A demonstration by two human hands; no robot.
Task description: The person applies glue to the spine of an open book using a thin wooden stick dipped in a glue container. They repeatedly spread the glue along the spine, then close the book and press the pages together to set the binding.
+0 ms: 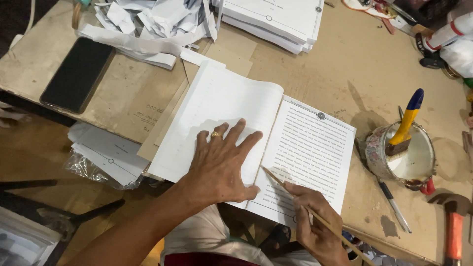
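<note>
We saw a worn, stained brown worktable (315,74) of bare board, its top blotched and dusty, with a wooden floor (34,157) showing beyond its near left edge. On the table lay an open book (256,143) of thin white paper, its left page blank and faintly ruled, its right page covered in small grey print. The left hand (221,165), wearing a gold ring (216,134), lay flat on the left page with its fingers spread wide and released, gripping nothing, only pressing the paper down. The right hand (315,224), at the near edge, had its fingers clenched around a thin wooden stick (305,207), whose pointed tip touched the inner edge of the printed page just beside the fold. Far from the book sat a heap of torn white paper strips (152,24) and a neat stack of white sheets (278,19). A black phone (76,74), flat and glossy, lay at the far left. To the right stood a round tin (377,148) with a flowered wall holding white paste, and a brush (406,120) with a yellow and blue handle leaned in it. A pen (394,204) lay just near the tin, and a hammer (452,221) with a red handle lay at the near right.
</note>
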